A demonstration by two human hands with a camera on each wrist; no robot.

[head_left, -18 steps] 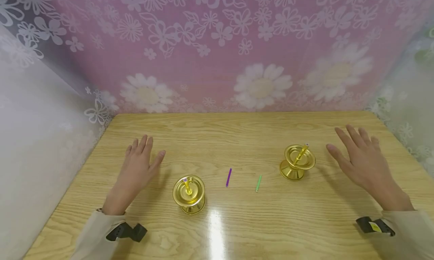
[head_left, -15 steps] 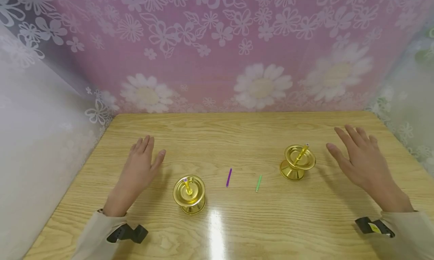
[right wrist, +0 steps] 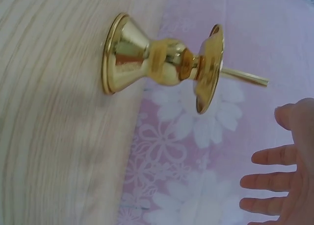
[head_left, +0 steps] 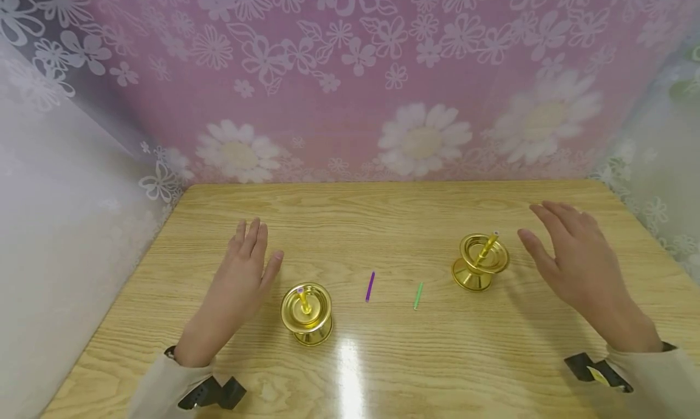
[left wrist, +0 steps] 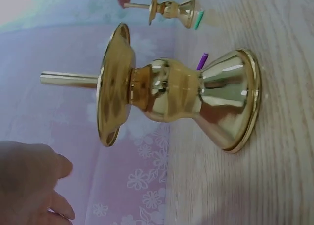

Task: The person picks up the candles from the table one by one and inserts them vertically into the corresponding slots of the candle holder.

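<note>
1. The worktop's (head_left: pixel 437 358) far edge lies beyond the fingers of the left hand (head_left: pixel 237 279) and right hand (head_left: pixel 579 267); open wood stretches between them.
2. Two gold stands: left stand (head_left: pixel 312 323) inward of the left fingers, right stand (head_left: pixel 473 276) inward of the right.
3. Two sticks, purple stick (head_left: pixel 370 286) and green stick (head_left: pixel 418 296), lie between.
4. Both hands' fingers extend loosely, thumbs spread wide, above the wood.

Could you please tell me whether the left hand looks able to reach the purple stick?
Probably yes: the left hand holds nothing and the purple stick lies uncovered on the table, though the nearer gold stand is close to the direct path.
</note>
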